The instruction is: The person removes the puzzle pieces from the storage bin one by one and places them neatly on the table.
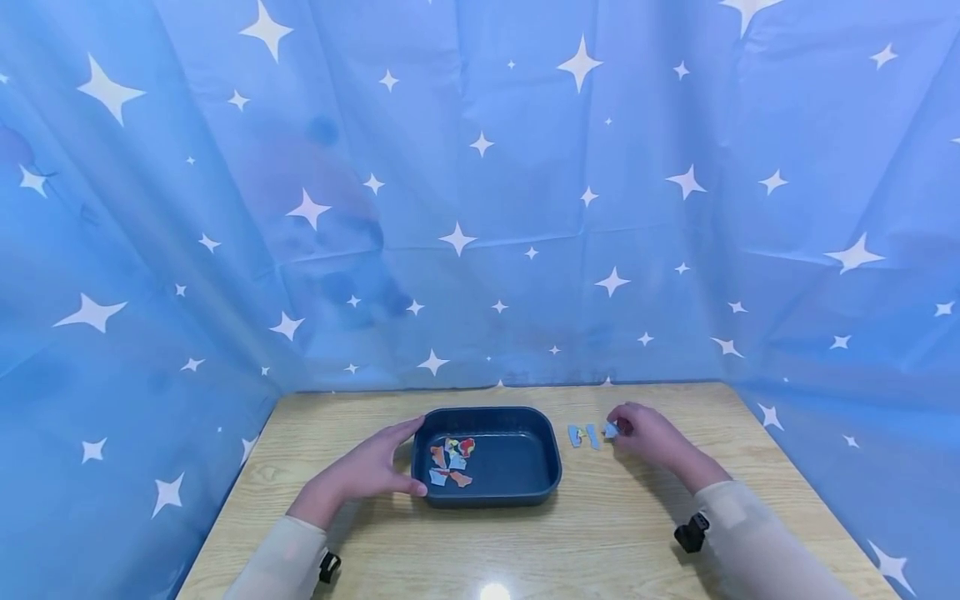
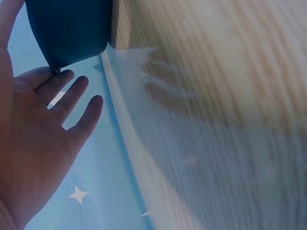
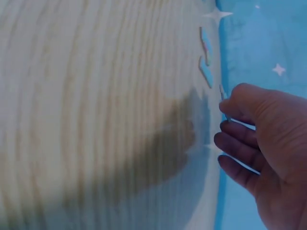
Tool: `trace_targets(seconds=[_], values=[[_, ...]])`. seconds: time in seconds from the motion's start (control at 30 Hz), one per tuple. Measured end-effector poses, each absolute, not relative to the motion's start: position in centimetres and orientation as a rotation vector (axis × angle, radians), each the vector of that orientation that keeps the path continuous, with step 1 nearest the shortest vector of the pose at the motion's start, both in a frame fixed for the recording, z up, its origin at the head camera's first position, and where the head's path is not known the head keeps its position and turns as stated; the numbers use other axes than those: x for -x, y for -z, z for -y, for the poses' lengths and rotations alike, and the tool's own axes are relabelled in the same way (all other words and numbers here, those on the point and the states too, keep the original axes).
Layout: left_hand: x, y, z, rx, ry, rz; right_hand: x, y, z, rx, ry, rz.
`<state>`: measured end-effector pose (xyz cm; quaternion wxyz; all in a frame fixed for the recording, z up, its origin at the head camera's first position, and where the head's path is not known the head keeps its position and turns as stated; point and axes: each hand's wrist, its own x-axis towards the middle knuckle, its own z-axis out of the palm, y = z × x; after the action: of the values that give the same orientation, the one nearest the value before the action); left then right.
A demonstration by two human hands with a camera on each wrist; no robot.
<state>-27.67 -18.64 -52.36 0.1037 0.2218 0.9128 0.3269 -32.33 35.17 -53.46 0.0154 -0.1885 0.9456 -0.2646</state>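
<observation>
A dark blue rectangular tray (image 1: 495, 502) stands on the table, with several small puzzle pieces (image 1: 459, 480) in orange, red and light blue lying in its left part. My left hand (image 1: 367, 468) spreads along the tray's left end, thumb by the front corner and fingertips at the back corner. In the left wrist view its fingers (image 2: 72, 103) are loosely extended, touching the tray's side. To the right of the tray, my right hand (image 1: 651, 435) pinches a light blue puzzle piece (image 1: 611, 430) between thumb and fingertips. Two more pieces (image 1: 592, 437) lie just left of it.
The wooden table (image 1: 600, 550) ends at the back against a blue curtain (image 1: 525, 275) with white stars, which also hangs at both sides. Small black devices (image 1: 692, 533) are strapped at the wrists over light sleeves (image 1: 757, 533).
</observation>
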Motion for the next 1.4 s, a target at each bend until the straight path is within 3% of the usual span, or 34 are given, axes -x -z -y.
trace_targets(seconds=[0.53, 1.4], values=[[27.9, 52.8, 18.8, -0.655, -0.983, -2.683, 33.0, 55.4, -35.4, 0.564, 0.871, -2.915], [27.8, 52.6, 18.8, -0.645, -0.987, -2.676, 32.9, 55.1, -35.2, 0.506, 0.936, -2.833]])
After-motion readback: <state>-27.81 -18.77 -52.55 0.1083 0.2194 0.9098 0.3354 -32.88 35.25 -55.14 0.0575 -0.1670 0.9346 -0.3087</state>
